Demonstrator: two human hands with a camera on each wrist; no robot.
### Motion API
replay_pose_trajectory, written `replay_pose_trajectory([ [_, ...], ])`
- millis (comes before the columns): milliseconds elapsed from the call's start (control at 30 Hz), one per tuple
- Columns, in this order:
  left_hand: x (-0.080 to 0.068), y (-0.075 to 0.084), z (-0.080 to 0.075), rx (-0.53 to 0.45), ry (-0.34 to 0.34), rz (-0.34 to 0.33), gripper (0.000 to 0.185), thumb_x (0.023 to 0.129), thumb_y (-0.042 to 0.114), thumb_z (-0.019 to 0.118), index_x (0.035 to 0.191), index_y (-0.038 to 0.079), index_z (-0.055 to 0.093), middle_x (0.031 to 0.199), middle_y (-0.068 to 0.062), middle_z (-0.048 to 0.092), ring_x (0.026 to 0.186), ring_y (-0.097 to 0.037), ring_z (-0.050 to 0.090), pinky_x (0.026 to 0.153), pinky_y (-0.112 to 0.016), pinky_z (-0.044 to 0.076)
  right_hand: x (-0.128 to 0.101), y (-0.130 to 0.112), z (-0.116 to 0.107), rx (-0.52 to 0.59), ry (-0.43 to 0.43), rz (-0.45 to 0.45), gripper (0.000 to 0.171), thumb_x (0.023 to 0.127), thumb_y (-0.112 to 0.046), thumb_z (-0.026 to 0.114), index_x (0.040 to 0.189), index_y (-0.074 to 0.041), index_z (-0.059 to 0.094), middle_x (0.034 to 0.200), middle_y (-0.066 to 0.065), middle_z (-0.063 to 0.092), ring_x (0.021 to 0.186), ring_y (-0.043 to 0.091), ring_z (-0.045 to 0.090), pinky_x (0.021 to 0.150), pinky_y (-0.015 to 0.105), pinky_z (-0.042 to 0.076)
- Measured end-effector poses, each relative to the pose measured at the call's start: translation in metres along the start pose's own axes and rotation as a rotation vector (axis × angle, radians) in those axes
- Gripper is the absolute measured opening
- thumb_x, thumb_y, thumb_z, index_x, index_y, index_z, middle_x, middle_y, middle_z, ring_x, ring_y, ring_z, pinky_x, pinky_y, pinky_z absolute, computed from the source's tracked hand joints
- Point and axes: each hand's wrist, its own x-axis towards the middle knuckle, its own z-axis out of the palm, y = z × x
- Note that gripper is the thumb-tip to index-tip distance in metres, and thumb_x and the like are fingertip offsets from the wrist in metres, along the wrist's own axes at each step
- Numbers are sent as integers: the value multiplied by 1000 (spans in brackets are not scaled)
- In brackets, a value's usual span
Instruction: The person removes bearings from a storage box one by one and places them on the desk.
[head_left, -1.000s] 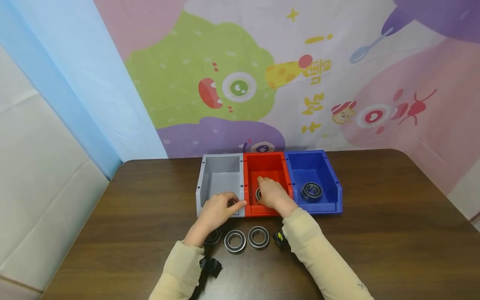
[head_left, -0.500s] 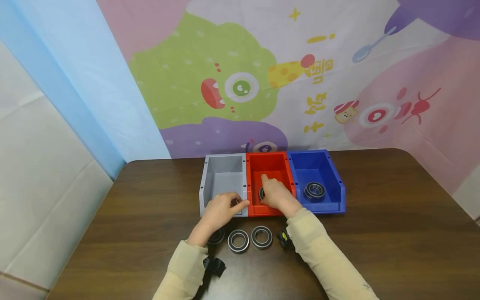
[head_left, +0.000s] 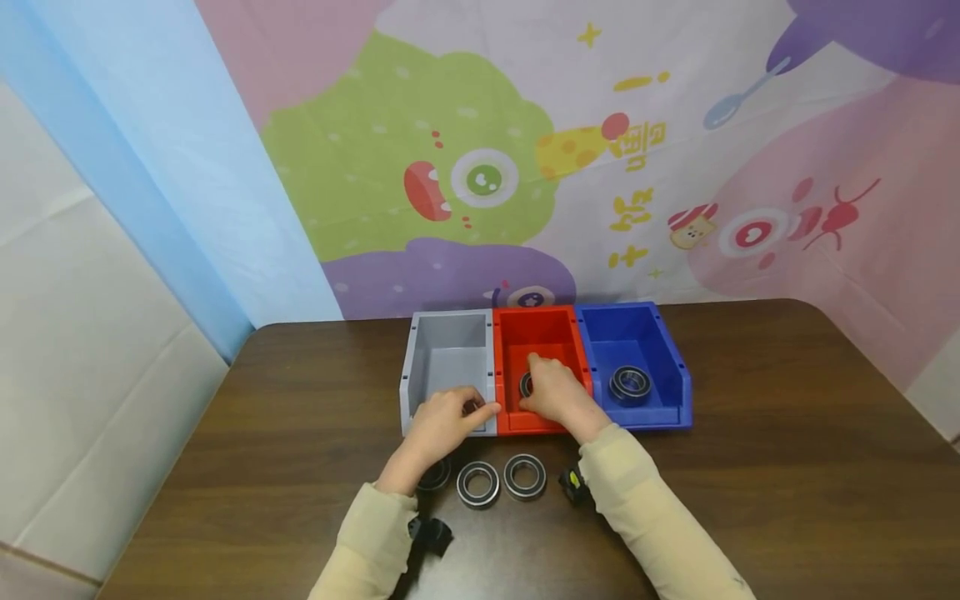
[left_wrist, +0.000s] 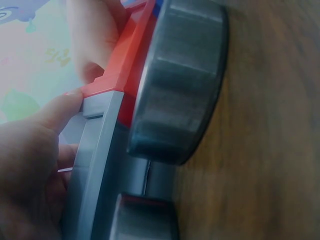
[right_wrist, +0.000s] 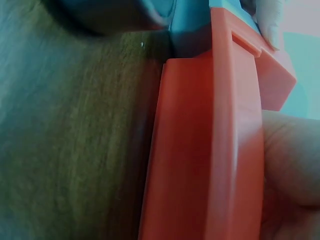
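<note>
Two hands set bearings into the grey and red bins

A dark bearing (head_left: pixel 471 407) sits pinched in the curled fingers of the left hand (head_left: pixel 442 423) at the front of the grey bin (head_left: pixel 447 354); the right hand (head_left: pixel 557 393) lies inside the red bin (head_left: pixel 536 329), its fingers curled over a second bearing (head_left: pixel 526 384); the blue bin (head_left: pixel 637 333) beside holds another bearing (head_left: pixel 628 382); two more bearings (head_left: pixel 477 485) (head_left: pixel 524 476) lie flat on the brown table (head_left: pixel 787 433) just before the bins, a third (head_left: pixel 433 475) half hidden under the left wrist
</note>
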Motion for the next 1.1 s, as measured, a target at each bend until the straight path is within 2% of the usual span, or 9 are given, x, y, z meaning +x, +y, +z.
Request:
replay_pose_trajectory([
  [67,-1,-1,0,2,1,-1,36,85,50,54,83,15,65,68,6,59,57,-7,49,54,-24,41,-1,1,1,9,15,-19,49,73,-18,75,112,-1,51,101,14,60,82,26,60,75,38,51],
  [367,0,-1,1,14,3,-1,36,86,50,54,83,15,65,69,6,59,58,-6,50,55,-24,41,-7,2,2,85,78,-89,42,74,-19,71,111,-3,58,101,12,60,78,23,57,70,36,51],
  [633,0,-2,2,41,10,0,37,86,50,54,84,15,66,69,6,59,59,-7,50,55,-24,41,-9,3,8,123,173,-124,37,76,-23,65,109,-8,59,101,9,60,81,23,59,70,36,52],
  [833,0,0,1,40,11,7,37,86,50,53,84,15,66,69,6,59,58,-7,50,55,-25,41,-11,5,8,144,231,-154,41,79,-26,61,118,-12,56,111,9,60,88,24,60,76,40,51],
  [933,0,0,2,43,10,6,37,86,50,53,84,15,66,69,6,59,58,-7,50,55,-25,41,-12,5,8,145,241,-157,41,81,-28,59,120,-15,55,112,7,59,90,23,60,78,41,50],
  [1100,1,-1,2,54,9,3,37,86,50,53,84,15,66,70,6,59,59,-7,50,55,-25,41,-15,4,9,142,235,-159,34,85,-32,55,115,-15,58,107,6,59,87,22,59,77,41,50],
])
